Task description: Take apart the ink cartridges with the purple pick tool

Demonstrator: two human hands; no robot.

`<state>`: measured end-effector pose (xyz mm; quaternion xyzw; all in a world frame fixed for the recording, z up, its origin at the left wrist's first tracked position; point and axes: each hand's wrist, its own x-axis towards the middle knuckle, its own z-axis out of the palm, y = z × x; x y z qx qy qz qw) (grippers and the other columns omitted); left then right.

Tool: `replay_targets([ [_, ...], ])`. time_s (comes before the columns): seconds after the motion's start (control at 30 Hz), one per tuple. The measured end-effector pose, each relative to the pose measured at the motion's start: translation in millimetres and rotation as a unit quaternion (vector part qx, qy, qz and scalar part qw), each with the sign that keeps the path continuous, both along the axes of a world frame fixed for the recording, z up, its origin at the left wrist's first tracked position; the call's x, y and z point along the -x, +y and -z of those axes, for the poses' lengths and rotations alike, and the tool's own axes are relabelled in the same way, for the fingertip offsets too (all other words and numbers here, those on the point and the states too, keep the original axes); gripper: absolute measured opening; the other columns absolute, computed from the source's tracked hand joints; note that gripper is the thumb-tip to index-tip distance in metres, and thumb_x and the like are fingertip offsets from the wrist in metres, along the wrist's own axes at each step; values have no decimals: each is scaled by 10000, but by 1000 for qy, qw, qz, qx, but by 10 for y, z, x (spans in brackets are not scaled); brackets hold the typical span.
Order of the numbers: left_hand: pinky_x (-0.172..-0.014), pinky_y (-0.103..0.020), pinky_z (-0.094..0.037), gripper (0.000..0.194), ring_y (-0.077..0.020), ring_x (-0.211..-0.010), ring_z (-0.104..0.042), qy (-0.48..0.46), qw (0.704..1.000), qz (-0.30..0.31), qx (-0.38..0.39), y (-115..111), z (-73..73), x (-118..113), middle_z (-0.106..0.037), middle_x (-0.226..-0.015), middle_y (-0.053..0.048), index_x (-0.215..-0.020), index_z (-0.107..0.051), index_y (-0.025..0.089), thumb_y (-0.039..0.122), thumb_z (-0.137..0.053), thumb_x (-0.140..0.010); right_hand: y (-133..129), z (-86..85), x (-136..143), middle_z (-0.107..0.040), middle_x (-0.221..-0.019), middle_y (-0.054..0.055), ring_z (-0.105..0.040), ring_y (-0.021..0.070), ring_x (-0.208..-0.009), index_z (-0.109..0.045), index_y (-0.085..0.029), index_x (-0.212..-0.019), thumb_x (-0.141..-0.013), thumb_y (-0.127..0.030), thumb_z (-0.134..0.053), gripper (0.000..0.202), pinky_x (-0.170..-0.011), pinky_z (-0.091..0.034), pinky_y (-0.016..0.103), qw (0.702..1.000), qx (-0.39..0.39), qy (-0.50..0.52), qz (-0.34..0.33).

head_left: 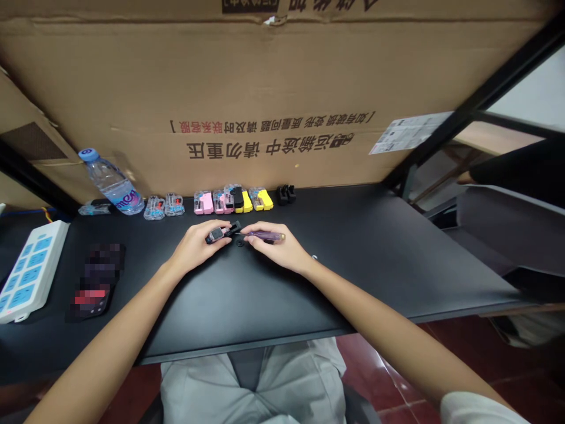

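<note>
a tall cardboard panel (265,76) stands beyond both hands, its printed characters upside down, and a white printed sheet (408,132) is on it, well to the right of the right hand. below the hands spreads a black tabletop (247,294).

the left hand (199,242) pinches a small device (216,234) between thumb and fingers; a black part (235,227) shows at the end of the device that faces the right hand. the right hand (280,246) has its fingers closed around a screwdriver (267,235), with the shaft aimed at the left hand. whether the tip touches the device i cannot tell. a small round black piece (241,242) lies on the tabletop between the two hands, and a small pale bit (315,257) lies beside the right wrist.

just beyond the hands runs a row: two clear cases (154,207) past the left hand, then a pink device (203,202), others in pink, black and yellow, a yellow device (265,199) and, past the right hand, some black pieces (286,194).

farther left of the left hand, and beyond it, is a water bottle (112,182). a dark phone-like object (95,303), partly blurred, lies to the left of the left forearm, and a white power strip (33,271) with blue sockets lies farther out on that side.
</note>
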<state>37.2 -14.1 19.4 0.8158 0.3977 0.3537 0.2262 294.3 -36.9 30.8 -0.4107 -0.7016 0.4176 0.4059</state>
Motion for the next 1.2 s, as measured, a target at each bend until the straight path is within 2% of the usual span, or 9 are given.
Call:
replay_targets([
  [0.13,-1116,-395,-564,326,-262,-1232,-759,3,1000,22,-2,-2,22,-5,-798,-1328,-74,-1258,-767,246,410,-755,-977,-16,-15,22,-847,-1037,67,-797,242,-999,-827,-208,-1110,-908,-319,-710,258,-975,-602,387,1000,12,8,-2],
  [0.33,-1110,-395,-573,311,-260,-1231,-762,12,999,34,-17,5,45,-4,-795,-1333,-78,-1256,-766,247,404,-753,-988,-16,6,42,-852,-985,71,-802,254,-985,-841,-201,-1096,-936,-376,-703,275,-988,-603,404,1000,14,6,10],
  [0.6,-1116,-390,-557,295,-247,-1250,-741,38,997,55,-44,0,64,5,-768,-1374,-85,-1272,-733,253,397,-734,-1014,10,46,57,-853,-898,73,-805,282,-904,-865,-186,-990,-931,-433,-722,291,-873,-622,392,998,8,-7,56],
  [0.77,-1125,-404,-544,282,-257,-1272,-704,49,994,76,-61,-19,45,-25,-747,-1373,-111,-1272,-713,235,397,-692,-1043,-6,50,82,-854,-888,77,-809,288,-892,-873,-183,-975,-913,-459,-759,305,-882,-623,389,998,13,-7,61],
  [0.93,-1104,-418,-560,311,-263,-1259,-701,60,992,77,-80,-11,48,-43,-734,-1366,-110,-1333,-699,242,378,-679,-1054,-2,83,95,-858,-931,74,-809,278,-883,-869,-195,-965,-933,-407,-732,255,-862,-621,380,998,-6,-14,56],
  [1.1,-1075,-410,-581,320,-262,-1235,-718,49,993,69,-82,6,64,-35,-742,-1336,-107,-1327,-695,248,390,-703,-1040,1,124,94,-854,-1096,67,-805,253,-997,-862,-220,-1051,-933,-315,-724,206,-958,-606,368,999,-47,-8,12],
  [1.2,-1085,-413,-576,336,-260,-1239,-714,49,994,70,-70,6,68,-32,-738,-1332,-103,-1330,-688,253,402,-718,-1030,10,126,79,-855,-1068,60,-803,246,-975,-862,-225,-1040,-925,-274,-710,197,-947,-608,367,998,-52,-18,10],
])
